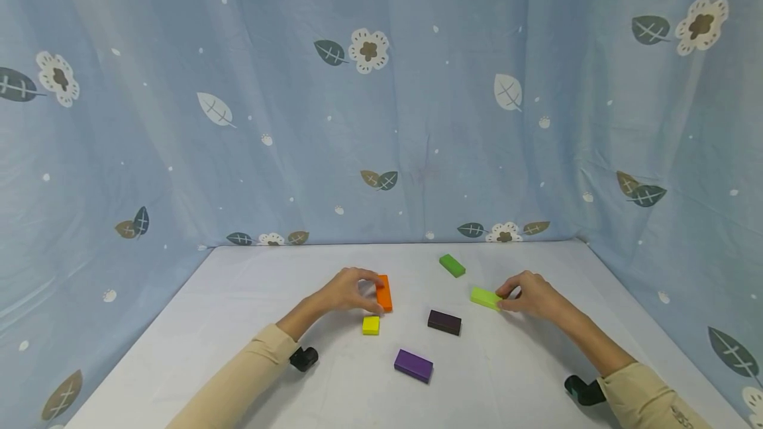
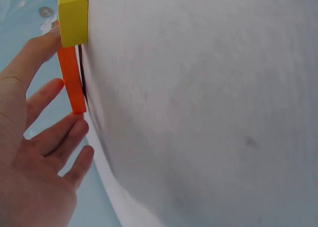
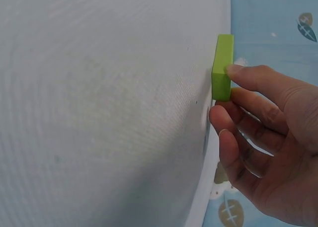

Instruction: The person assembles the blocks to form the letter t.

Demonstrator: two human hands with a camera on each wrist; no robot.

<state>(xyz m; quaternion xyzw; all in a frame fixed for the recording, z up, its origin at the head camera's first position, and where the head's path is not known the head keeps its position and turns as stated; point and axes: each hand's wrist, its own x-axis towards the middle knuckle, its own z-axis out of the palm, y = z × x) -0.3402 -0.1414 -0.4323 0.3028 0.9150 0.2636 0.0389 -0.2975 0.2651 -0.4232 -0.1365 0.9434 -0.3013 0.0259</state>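
1. Blocks lie scattered on a white table (image 1: pixel 238 349), which fills the lower half of the head view and is walled on three sides by a blue curtain (image 1: pixel 381 118) printed with leaves and flowers.
2. Left hand (image 1: pixel 348 290) reaches in from a beige sleeve (image 1: pixel 238 376); its fingers are curled round the near end of the orange block (image 1: pixel 384 293), thumb on one side and fingertips on the other, as the left wrist view confirms.
3. Right hand (image 1: pixel 530 294) pinches the end of the lime-green block (image 1: pixel 485 298) between thumb and forefinger; the block lies flat on the table right of centre.
4. Purple block (image 1: pixel 413 365) lies nearest the person, roughly midway between the two forearms.
5. Dark brown block (image 1: pixel 444 322) rests just beyond it, between the two hands and apart from both.
6. Darker green block (image 1: pixel 452 265) sits farthest back, near the lime-green one but not touching.
7. Small yellow block (image 1: pixel 371 325) lies just in front of the orange block; whether they touch cannot be told.
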